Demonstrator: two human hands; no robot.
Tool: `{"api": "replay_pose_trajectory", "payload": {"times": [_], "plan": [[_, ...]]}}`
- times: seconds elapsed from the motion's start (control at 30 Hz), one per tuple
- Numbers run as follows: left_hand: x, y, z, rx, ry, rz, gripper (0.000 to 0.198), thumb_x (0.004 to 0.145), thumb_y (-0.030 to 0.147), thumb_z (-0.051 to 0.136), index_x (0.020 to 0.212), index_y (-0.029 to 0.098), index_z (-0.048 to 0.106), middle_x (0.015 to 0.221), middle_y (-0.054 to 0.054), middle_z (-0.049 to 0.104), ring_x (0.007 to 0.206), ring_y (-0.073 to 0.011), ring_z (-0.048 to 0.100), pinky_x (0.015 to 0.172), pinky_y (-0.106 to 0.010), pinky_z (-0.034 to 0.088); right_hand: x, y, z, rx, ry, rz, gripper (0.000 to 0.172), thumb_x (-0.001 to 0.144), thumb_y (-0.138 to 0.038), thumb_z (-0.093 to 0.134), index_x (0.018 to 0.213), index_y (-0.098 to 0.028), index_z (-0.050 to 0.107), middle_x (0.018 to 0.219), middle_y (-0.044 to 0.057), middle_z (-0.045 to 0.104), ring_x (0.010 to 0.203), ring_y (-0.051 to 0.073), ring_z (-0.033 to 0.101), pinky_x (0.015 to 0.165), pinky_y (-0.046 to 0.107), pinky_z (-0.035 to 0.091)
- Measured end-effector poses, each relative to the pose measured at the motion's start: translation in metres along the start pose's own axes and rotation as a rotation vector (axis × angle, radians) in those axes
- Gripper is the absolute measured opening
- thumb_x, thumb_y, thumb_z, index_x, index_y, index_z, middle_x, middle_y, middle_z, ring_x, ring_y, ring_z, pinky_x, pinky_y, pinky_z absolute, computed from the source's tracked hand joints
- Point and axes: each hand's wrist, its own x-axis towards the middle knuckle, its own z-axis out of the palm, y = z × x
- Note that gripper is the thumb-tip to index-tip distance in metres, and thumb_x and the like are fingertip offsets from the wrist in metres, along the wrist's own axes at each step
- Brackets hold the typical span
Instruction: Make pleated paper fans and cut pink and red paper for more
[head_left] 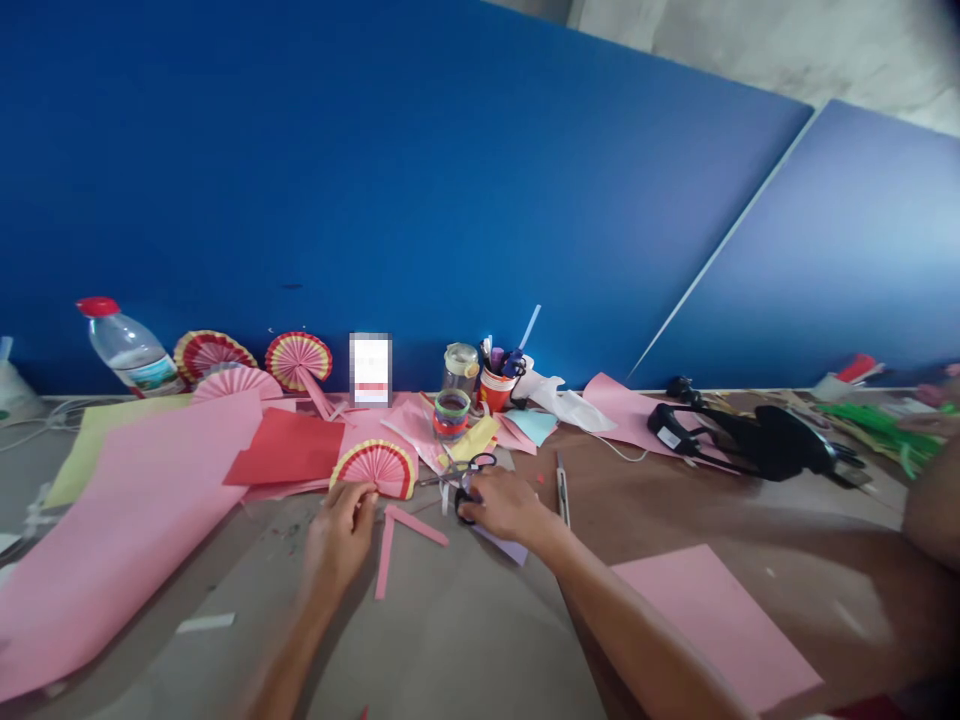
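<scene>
My left hand (347,522) pinches the base of a half-round pleated paper fan (377,463), pink with a red and yellow rim. Black-handled scissors (482,461) lie just right of the fan, blades pointing left toward it. The fingers of my right hand (501,503) close on the lower handle loop, partly hiding it. Under that hand shows a piece of purple paper (510,546). Two narrow pink paper strips (385,560) meet at a corner on the table between my hands.
Large pink paper (142,520) and red paper (289,447) spread to the left. Finished round fans (298,362) lean on the blue partition near a bottle (127,345). A pen cup (496,388), tape rolls (451,412), a utility knife (562,490) and a pink sheet (716,625) lie about.
</scene>
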Motion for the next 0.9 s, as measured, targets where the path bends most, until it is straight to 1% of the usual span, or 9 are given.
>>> {"api": "replay_pose_trajectory", "payload": {"times": [0.1, 0.2, 0.27, 0.33, 0.43, 0.53, 0.7, 0.8, 0.9], "plan": [[-0.001, 0.001, 0.000, -0.010, 0.004, -0.003, 0.025, 0.086, 0.035, 0.041, 0.089, 0.021, 0.063, 0.093, -0.008, 0.067, 0.087, -0.0209, 0.063, 0.080, -0.031, 0.048, -0.004, -0.011, 0.004, -0.016, -0.003, 0.065, 0.031, 0.077, -0.042, 0.060, 0.093, -0.015, 0.066, 0.100, 0.014, 0.065, 0.090, 0.026, 0.060, 0.075, 0.033, 0.040], [-0.001, 0.001, 0.000, -0.012, 0.001, 0.005, 0.027, 0.086, 0.034, 0.041, 0.088, 0.020, 0.063, 0.093, -0.009, 0.067, 0.088, -0.0210, 0.063, 0.080, -0.031, 0.048, -0.002, -0.012, 0.007, 0.103, 0.013, 0.090, 0.020, 0.073, -0.031, 0.062, 0.085, -0.015, 0.064, 0.096, 0.013, 0.065, 0.088, 0.026, 0.058, 0.073, 0.032, 0.038], [-0.001, 0.001, 0.000, -0.009, -0.007, 0.002, 0.027, 0.087, 0.034, 0.040, 0.088, 0.020, 0.063, 0.094, -0.009, 0.067, 0.088, -0.0210, 0.062, 0.079, -0.031, 0.047, 0.002, -0.007, 0.006, 0.200, 0.008, 0.089, 0.011, 0.069, -0.024, 0.062, 0.076, -0.016, 0.062, 0.086, 0.010, 0.064, 0.079, 0.022, 0.057, 0.066, 0.029, 0.036], [-0.001, 0.002, -0.002, -0.013, -0.019, 0.001, 0.028, 0.087, 0.034, 0.039, 0.088, 0.019, 0.063, 0.094, -0.009, 0.067, 0.089, -0.0209, 0.062, 0.079, -0.031, 0.047, 0.007, 0.001, 0.003, 0.262, -0.008, 0.082, 0.004, 0.069, -0.020, 0.058, 0.067, -0.017, 0.058, 0.071, 0.004, 0.061, 0.066, 0.016, 0.053, 0.058, 0.025, 0.033], [-0.001, 0.004, -0.003, -0.030, -0.022, 0.000, 0.030, 0.087, 0.034, 0.038, 0.089, 0.019, 0.063, 0.094, -0.009, 0.067, 0.089, -0.0210, 0.061, 0.079, -0.031, 0.047, 0.013, 0.018, -0.008, 0.318, -0.016, 0.068, 0.014, 0.071, -0.018, 0.053, 0.057, -0.018, 0.052, 0.058, -0.001, 0.053, 0.056, 0.012, 0.046, 0.053, 0.023, 0.028], [-0.001, 0.005, -0.004, -0.045, -0.012, -0.003, 0.029, 0.087, 0.034, 0.039, 0.088, 0.019, 0.064, 0.093, -0.009, 0.066, 0.086, -0.0210, 0.061, 0.077, -0.031, 0.047, 0.011, 0.037, -0.021, 0.366, 0.009, 0.057, 0.019, 0.074, -0.024, 0.050, 0.056, -0.018, 0.051, 0.058, -0.003, 0.050, 0.056, 0.011, 0.044, 0.053, 0.022, 0.029], [-0.001, 0.004, -0.001, -0.049, 0.002, -0.011, 0.029, 0.087, 0.032, 0.039, 0.087, 0.019, 0.065, 0.092, -0.008, 0.066, 0.086, -0.0203, 0.062, 0.079, -0.031, 0.047, -0.007, 0.074, -0.045, 0.377, -0.003, 0.105, 0.022, 0.073, -0.029, 0.051, 0.055, -0.017, 0.054, 0.053, -0.002, 0.050, 0.051, 0.011, 0.042, 0.051, 0.023, 0.029], [-0.001, 0.004, 0.002, -0.041, 0.003, -0.011, 0.029, 0.086, 0.032, 0.040, 0.088, 0.019, 0.065, 0.090, -0.007, 0.067, 0.083, -0.0194, 0.062, 0.076, -0.030, 0.047, -0.009, 0.091, -0.056, 0.286, 0.046, 0.196, 0.025, 0.075, -0.029, 0.050, 0.056, -0.016, 0.059, 0.055, 0.000, 0.053, 0.053, 0.012, 0.045, 0.051, 0.023, 0.030], [-0.001, 0.004, 0.003, -0.038, 0.019, 0.017, 0.028, 0.086, 0.032, 0.040, 0.086, 0.019, 0.065, 0.086, -0.007, 0.067, 0.080, -0.0188, 0.062, 0.073, -0.029, 0.047, 0.002, 0.094, -0.056, 0.191, 0.080, 0.288, 0.026, 0.078, -0.025, 0.048, 0.060, -0.015, 0.063, 0.059, 0.003, 0.058, 0.057, 0.014, 0.050, 0.056, 0.024, 0.033]]}}
